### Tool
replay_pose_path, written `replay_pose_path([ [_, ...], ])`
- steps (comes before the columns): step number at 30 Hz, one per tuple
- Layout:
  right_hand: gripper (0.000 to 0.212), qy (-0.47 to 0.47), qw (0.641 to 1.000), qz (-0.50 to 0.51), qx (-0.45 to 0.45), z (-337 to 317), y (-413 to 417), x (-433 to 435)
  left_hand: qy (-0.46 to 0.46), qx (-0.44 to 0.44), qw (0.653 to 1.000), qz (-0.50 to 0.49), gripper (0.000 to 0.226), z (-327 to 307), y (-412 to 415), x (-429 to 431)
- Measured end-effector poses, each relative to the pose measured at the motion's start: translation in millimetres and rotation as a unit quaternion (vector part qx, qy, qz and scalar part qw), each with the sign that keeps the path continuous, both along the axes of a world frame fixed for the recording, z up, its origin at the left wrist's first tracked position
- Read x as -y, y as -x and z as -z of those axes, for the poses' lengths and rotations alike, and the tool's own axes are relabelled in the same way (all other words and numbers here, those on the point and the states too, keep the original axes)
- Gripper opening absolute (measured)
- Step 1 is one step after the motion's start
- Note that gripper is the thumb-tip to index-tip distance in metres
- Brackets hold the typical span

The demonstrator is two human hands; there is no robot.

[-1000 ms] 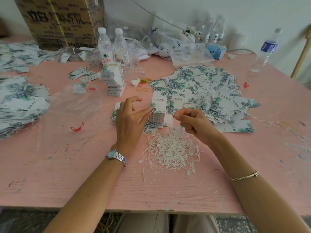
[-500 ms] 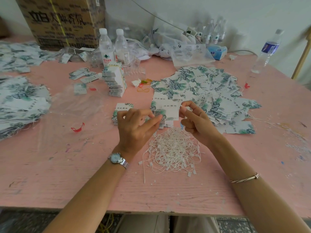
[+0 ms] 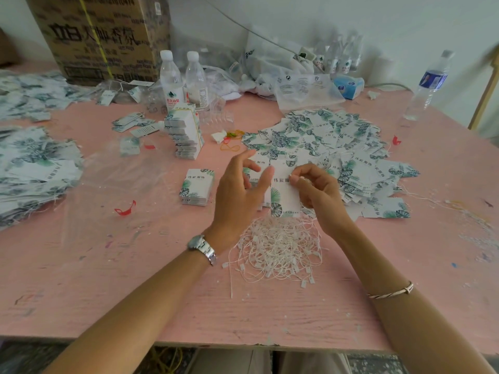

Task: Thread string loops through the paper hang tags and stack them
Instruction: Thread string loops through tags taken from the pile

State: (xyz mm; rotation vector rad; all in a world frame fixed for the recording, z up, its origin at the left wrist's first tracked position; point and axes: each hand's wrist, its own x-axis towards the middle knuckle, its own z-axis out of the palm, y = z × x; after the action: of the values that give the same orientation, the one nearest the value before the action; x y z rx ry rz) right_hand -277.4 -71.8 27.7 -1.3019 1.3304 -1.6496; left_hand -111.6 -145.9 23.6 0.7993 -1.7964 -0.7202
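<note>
I hold a white hang tag with green leaf print (image 3: 285, 197) upright above a tangle of white string loops (image 3: 278, 252) on the pink table (image 3: 140, 279). My right hand (image 3: 317, 191) pinches the tag near its top with thumb and forefinger. My left hand (image 3: 239, 190) is spread, its thumb touching the tag's left edge. A wide heap of loose tags (image 3: 324, 141) lies behind my hands. A short neat stack of tags (image 3: 197, 186) sits left of my left hand, and a tall leaning stack (image 3: 185, 133) stands farther back.
Heaps of tags with strings (image 3: 32, 168) cover the left side. Clear plastic sheet (image 3: 116, 179) and a red scrap (image 3: 125, 210) lie at mid-left. Water bottles (image 3: 170, 76), a cardboard box (image 3: 102, 36) and bags line the back; another bottle (image 3: 426, 85) stands far right.
Both hands rose from the tag stack with one tag, now held upright between them. My right hand shifted from the string pile to pinching the tag's top; my left fingers spread.
</note>
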Motion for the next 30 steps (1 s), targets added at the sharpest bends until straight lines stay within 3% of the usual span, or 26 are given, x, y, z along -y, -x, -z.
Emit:
replay_pose_path([
  [3, 0.011, 0.010, 0.999, -0.025, -0.026, -0.6, -2.9, -0.4, -0.165, -0.073, 0.980, 0.087, 0.024, -6.5, 8.9, 8.4],
  [5, 0.009, 0.019, 0.998, -0.048, -0.026, -0.5, -3.7, -0.7, -0.219, -0.125, 0.960, 0.123, 0.005, -1.0, 10.3, 6.4],
  [8, 0.007, 0.014, 0.998, -0.058, -0.002, -0.8, -2.7, -0.5, -0.263, -0.178, 0.941, 0.119, 0.003, 17.1, 8.3, -1.0],
  [11, 0.006, -0.005, 0.998, -0.051, 0.047, 0.6, 5.7, 1.5, -0.275, -0.220, 0.930, 0.109, 0.005, 26.5, 5.5, -6.5],
  [15, 0.013, -0.029, 0.997, -0.067, -0.002, 7.0, 5.4, 3.8, -0.257, -0.252, 0.926, 0.117, 0.009, 23.4, 3.4, -9.2],
  [20, 0.015, -0.046, 0.993, -0.105, -0.001, 10.0, -4.1, 4.8, -0.278, -0.225, 0.921, 0.152, 0.006, 23.6, 3.7, -8.1],
  [30, 0.012, -0.025, 0.995, -0.089, -0.036, 12.0, -3.9, 5.8, -0.250, -0.191, 0.936, 0.157, 0.008, 27.8, 3.2, -9.2],
])
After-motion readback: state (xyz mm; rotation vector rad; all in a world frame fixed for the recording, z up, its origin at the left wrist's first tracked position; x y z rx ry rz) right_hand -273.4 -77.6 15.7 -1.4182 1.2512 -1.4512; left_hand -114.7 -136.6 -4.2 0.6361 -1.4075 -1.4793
